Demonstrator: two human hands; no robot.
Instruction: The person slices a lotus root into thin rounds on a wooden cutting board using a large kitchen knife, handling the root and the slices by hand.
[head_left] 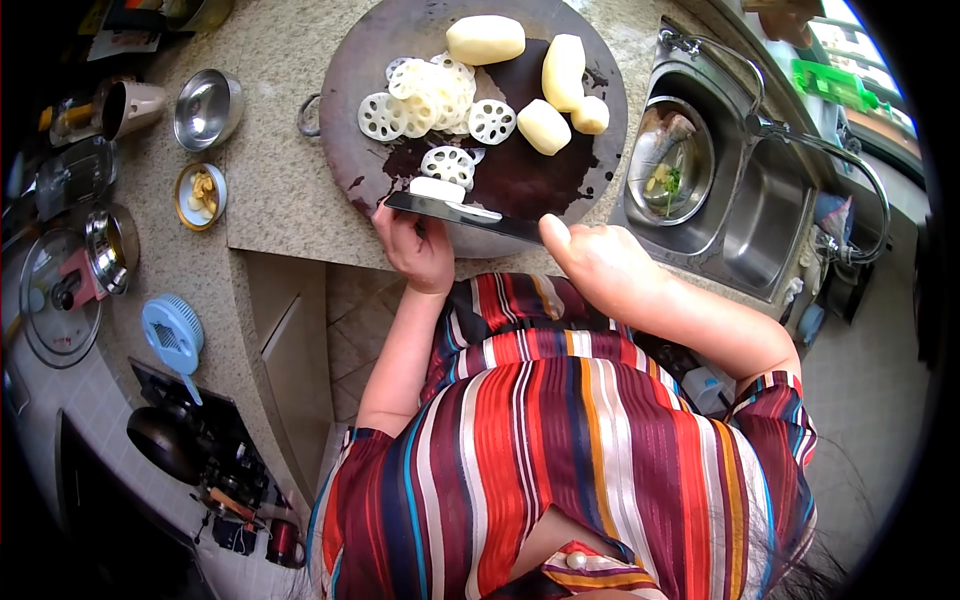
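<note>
My right hand (598, 262) is closed on the handle of a kitchen knife (470, 216), its dark, wide blade pointing left over the near edge of a round cutting board (350, 150). Close by the blade's tip is my left hand (418, 250), its fingers curled at a piece of white lotus root (437, 188); the blade hides part of this grip. Just beyond lie lotus root slices with holes (447, 165). A larger heap of slices (432, 95) spreads over the board's left half. Peeled pale lotus root sections (486, 40) rest at the far and right side.
To the right, a double steel sink (755, 235) holds a metal bowl (690, 205) with fish and greens. A steel bowl (208, 108) and a small bowl (183, 205) of yellowish pieces stand left. A blue grater (172, 330) and a pan (165, 445) are at lower left.
</note>
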